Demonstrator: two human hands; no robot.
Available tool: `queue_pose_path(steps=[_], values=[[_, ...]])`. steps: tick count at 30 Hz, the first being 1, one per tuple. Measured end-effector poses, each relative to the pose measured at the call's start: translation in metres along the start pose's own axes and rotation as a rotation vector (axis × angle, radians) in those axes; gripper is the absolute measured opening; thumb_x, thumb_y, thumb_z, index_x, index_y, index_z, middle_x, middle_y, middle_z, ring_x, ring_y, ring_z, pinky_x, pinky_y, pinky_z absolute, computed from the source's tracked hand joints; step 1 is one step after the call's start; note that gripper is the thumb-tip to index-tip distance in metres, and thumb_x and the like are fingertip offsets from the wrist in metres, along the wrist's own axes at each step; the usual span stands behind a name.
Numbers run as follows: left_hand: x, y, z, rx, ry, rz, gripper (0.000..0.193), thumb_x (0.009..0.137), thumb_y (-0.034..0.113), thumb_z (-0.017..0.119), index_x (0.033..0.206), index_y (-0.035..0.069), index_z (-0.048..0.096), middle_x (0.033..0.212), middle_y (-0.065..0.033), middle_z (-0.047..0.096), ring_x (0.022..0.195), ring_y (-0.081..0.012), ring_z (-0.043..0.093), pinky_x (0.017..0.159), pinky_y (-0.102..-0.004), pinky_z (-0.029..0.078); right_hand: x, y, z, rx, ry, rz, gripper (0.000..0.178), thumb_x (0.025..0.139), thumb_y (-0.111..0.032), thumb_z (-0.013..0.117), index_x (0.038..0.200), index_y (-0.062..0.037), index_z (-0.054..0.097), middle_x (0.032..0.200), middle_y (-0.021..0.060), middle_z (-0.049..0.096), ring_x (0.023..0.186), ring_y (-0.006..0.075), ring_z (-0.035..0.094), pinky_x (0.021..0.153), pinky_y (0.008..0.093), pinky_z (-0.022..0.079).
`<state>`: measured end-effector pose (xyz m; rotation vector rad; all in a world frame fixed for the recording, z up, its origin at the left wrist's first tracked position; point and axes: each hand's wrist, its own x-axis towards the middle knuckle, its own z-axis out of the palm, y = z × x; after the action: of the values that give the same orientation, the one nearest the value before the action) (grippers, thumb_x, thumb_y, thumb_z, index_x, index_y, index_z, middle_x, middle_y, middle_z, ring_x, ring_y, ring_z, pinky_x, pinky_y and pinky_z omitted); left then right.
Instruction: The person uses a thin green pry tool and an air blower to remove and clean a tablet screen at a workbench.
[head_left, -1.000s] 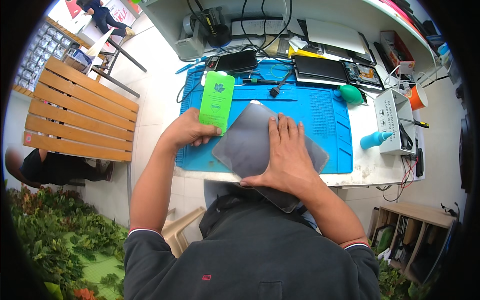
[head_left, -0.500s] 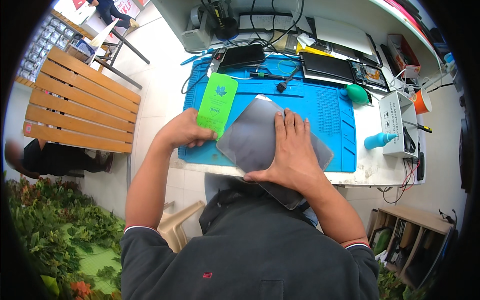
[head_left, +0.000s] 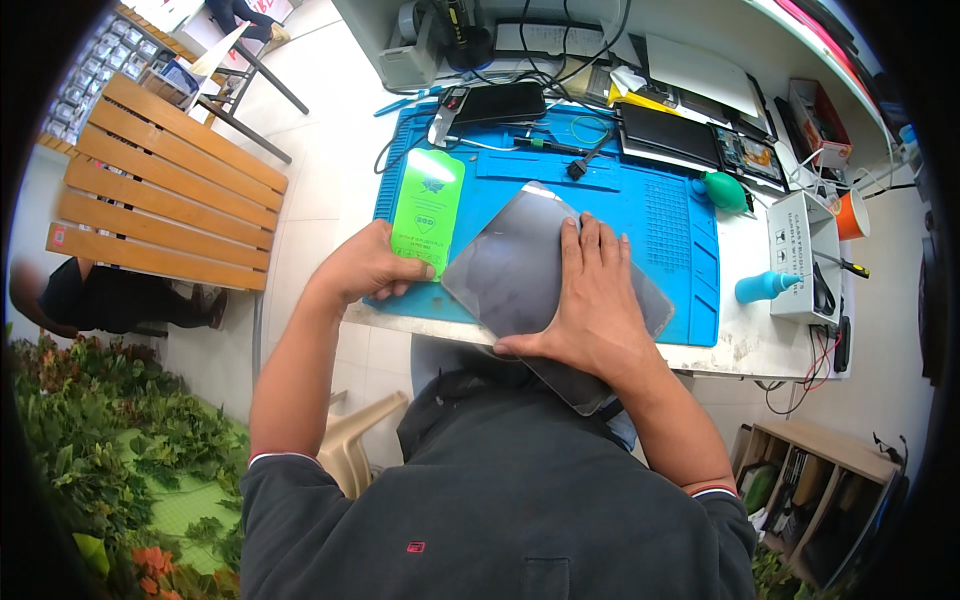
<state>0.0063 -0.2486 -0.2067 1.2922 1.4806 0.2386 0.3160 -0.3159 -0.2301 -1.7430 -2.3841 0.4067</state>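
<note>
My left hand (head_left: 372, 268) is closed on the lower end of a bright green card (head_left: 429, 205) with a dark leaf print, thumb on top. The card has a rounded, phone-like outline and a glossy glare near its top. A dark grey, tablet-like slab (head_left: 510, 260) lies slantwise beside it, its near corner jutting past the table edge. Flat on the slab rests my right hand (head_left: 590, 290), fingers stretched forward and thumb spread toward its near-left edge. Beneath the card and slab is a blue work mat (head_left: 640, 290).
Behind lie a black phone (head_left: 505, 102), a dark tablet (head_left: 668, 136), an opened device (head_left: 750, 155) and cables. To the right are a green blower bulb (head_left: 726, 192), a teal bottle (head_left: 766, 287) and a white box (head_left: 790, 240). A slatted bench (head_left: 170, 190) stands left.
My view has shifted slightly, so the table sits a little farther right. The green card looks more upright, with a new glare on it. My right hand stays on the slab.
</note>
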Motion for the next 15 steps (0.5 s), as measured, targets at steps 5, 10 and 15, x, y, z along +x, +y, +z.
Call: queue_pose_path(steps=[5, 10, 15], values=[[-0.009, -0.013, 0.009, -0.126, 0.054, -0.018, 0.022, 0.090, 0.020, 0.087, 0.097, 0.001, 0.078, 0.063, -0.0011, 0.066, 0.044, -0.0068, 0.054, 0.042, -0.0234, 0.041, 0.000, 0.000, 0.000, 0.000, 0.006, -0.007, 0.161, 0.058, -0.085, 0.093, 0.165, 0.0173, 0.029, 0.169, 0.0375, 0.033, 0.161, 0.0534, 0.029, 0.135, 0.0644, 0.021], [-0.022, -0.012, 0.020, -0.210, 0.107, -0.010, 0.021, 0.093, 0.019, 0.083, 0.094, -0.001, 0.077, 0.064, -0.0032, 0.068, 0.046, -0.0093, 0.059, 0.044, -0.0253, 0.046, 0.000, 0.000, -0.001, 0.004, 0.021, -0.026, 0.161, 0.057, -0.085, 0.093, 0.163, 0.0182, 0.030, 0.168, 0.0381, 0.034, 0.159, 0.0532, 0.031, 0.135, 0.0637, 0.022], [-0.022, -0.014, 0.030, -0.272, 0.175, -0.024, 0.022, 0.094, 0.019, 0.085, 0.097, -0.001, 0.077, 0.064, -0.0036, 0.068, 0.046, -0.0097, 0.061, 0.043, -0.0251, 0.048, 0.000, 0.001, 0.000, 0.012, 0.053, -0.041, 0.161, 0.056, -0.085, 0.093, 0.162, 0.0194, 0.032, 0.165, 0.0395, 0.038, 0.157, 0.0538, 0.034, 0.135, 0.0630, 0.023]])
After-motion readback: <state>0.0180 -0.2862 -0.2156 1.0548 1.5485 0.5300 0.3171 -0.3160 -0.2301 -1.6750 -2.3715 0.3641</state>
